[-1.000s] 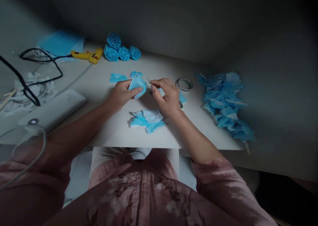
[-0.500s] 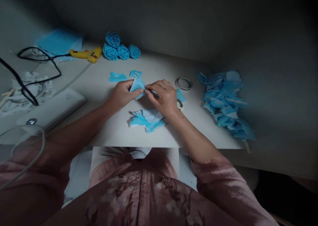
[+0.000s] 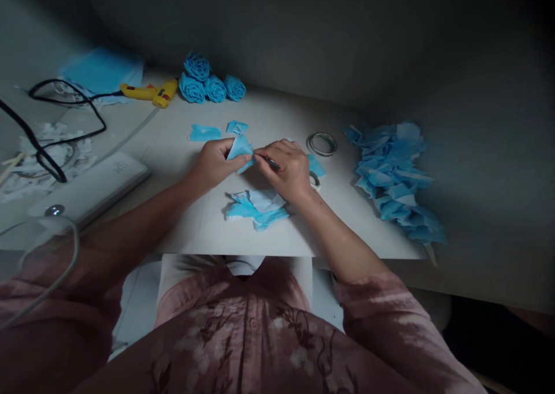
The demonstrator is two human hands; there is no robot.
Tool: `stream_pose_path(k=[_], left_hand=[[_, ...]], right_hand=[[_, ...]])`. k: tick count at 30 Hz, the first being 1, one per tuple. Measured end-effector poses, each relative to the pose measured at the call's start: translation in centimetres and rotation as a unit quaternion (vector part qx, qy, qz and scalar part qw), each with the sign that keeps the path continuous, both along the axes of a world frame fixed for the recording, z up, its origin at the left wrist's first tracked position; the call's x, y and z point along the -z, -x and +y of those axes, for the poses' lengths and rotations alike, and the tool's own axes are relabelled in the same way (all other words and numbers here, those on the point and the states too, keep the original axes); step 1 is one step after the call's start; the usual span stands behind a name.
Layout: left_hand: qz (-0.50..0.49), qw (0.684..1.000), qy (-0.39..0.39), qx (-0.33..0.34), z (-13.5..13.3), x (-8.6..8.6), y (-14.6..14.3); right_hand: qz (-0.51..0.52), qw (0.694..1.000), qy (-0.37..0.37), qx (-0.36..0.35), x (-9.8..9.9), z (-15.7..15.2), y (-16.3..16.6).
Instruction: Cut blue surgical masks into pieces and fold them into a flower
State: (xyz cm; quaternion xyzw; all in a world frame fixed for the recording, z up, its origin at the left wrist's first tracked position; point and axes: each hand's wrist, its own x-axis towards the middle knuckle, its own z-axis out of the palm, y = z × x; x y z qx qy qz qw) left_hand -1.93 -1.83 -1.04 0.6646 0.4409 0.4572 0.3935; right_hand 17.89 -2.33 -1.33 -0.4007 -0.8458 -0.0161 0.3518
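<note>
your left hand (image 3: 212,164) pinches a blue piece (image 3: 240,147), thumb across the near face and fingers out of sight behind it, while your right hand (image 3: 287,166) is curled around a slim dark tool (image 3: 272,163), its tip at the piece's right edge – too small to tell whether it bites, pokes or merely touches. the piece is up between your two hands, above the tabletop (image 3: 195,232). it looks thin, soft and cloth-like, so expect next to no weight and hardly any stiffness: it should fold or crease under a hard squeeze, and a thin edge could fray or tear if pulled. a light, flat pinch seems best – thumb and fingers close to the edge you are working, but clear of the tool's tip, so the free part doesn't flop. just beyond your left hand lie a flat blue strip (image 3: 205,133) and a small crumpled scrap (image 3: 236,127); nearer your body, below both hands, is a loose blue-and-white bundle (image 3: 256,209). beside your right hand sit a pale roll (image 3: 315,181) and, farther out, a thin ring (image 3: 321,144).
</note>
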Motion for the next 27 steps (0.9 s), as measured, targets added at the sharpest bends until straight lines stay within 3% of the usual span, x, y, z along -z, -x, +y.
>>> stream_pose_path(k=[5, 9, 15, 21, 27], left_hand=[[0.009, 1.0, -0.002, -0.003, 0.0, -0.1, -0.1], [0.0, 1.0, 0.006, 0.003, 0.0, -0.3, -0.2], [-0.033, 0.999, 0.021, 0.014, -0.1, -0.5, -0.1], [-0.064, 0.996, 0.055, 0.006, 0.0, -0.3, -0.1], [-0.115, 0.991, 0.069, 0.01, 0.3, 0.0, -0.1]], right_hand=[[0.018, 1.0, 0.007, 0.004, 0.1, 0.0, 0.2], [0.112, 0.992, 0.061, -0.017, -0.2, -0.2, 0.6], [0.305, 0.925, 0.227, -0.026, -1.0, 0.1, 0.4], [0.403, 0.883, 0.24, -0.012, -0.5, 1.5, -0.5], [0.405, 0.871, 0.276, -0.027, -0.3, 1.3, -0.4]])
